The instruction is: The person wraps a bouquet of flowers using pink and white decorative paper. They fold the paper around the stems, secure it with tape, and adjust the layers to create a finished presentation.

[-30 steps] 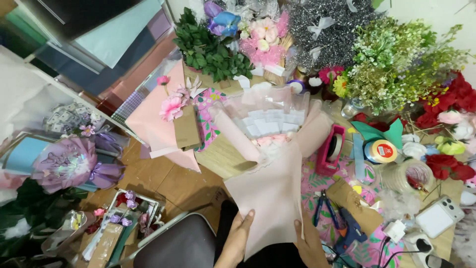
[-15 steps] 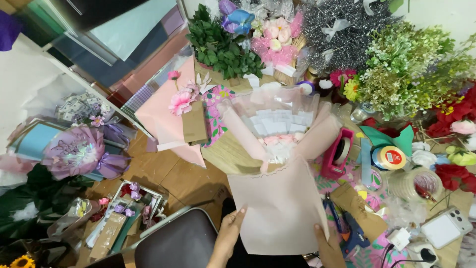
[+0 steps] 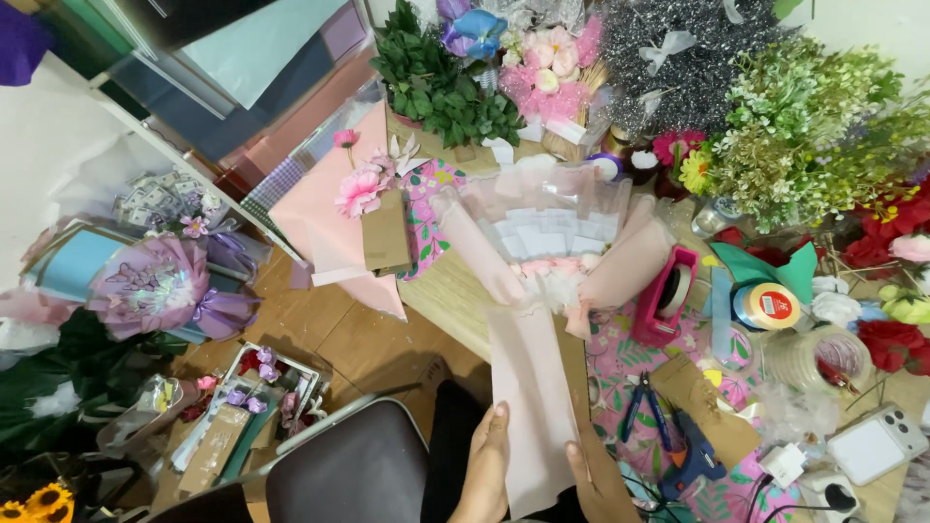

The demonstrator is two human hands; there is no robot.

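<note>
Your worktop (image 3: 455, 291) is crowded: a bank of artificial greenery and flowers (image 3: 814, 136) fills its far edge, with a silver tinsel bunch (image 3: 678, 48) beside it. In the middle lies the pink-wrapped bouquet (image 3: 557, 242), its clear film and pale blooms fanned open toward the far edge, its folded pink paper sheet (image 3: 533, 397) running down toward you. Your left hand (image 3: 484, 470) closes its grip on the sheet's lower left edge, thumb on top and fingers under the paper; your right hand (image 3: 596, 484) pinches the lower right edge the same way, so both hands hold the sheet just off the worktop's near edge, above your lap. To the left of the bouquet rests a pink card with a paper flower (image 3: 354, 208). To the right stands a pink tape dispenser (image 3: 668, 295), then a roll of tape (image 3: 765, 305). Nearer you lie blue-handled pliers (image 3: 644, 407) and a blue glue gun (image 3: 693, 455).
</note>
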